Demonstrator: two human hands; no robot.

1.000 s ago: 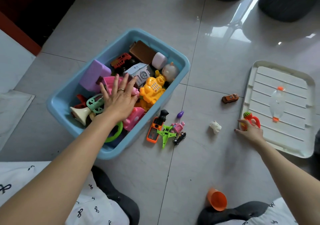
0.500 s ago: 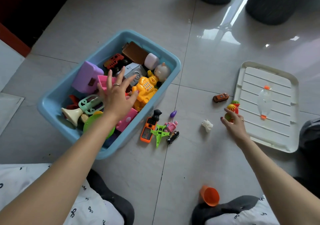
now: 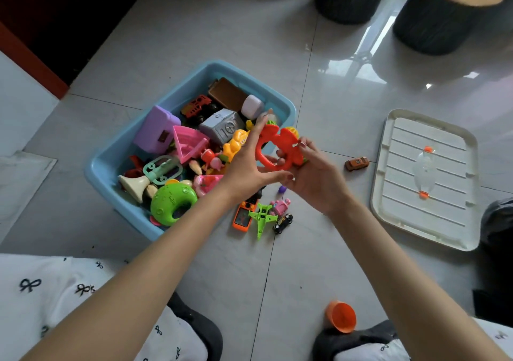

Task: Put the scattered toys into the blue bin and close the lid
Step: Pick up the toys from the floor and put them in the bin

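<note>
Both hands meet over the near rim of the blue plastic bin (image 3: 116,163) — the right hand (image 3: 313,177) grips the orange plastic ring-shaped rattle (image 3: 273,149) while the left hand's (image 3: 249,163) straight fingers touch it — so the next move is probably dropping it in.

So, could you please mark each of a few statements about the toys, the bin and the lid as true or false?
1. The right hand grips the orange ring toy. True.
2. The white lid sits closed on the blue bin. False: it lies on the floor to the right, apart from the bin.
3. A green toy plane lies on the floor beside the bin. True.
4. The orange cup is inside the bin. False: it lies on the floor near the person's knee.
5. The small brown car rests on the lid. False: it is on the floor just left of it.
</note>
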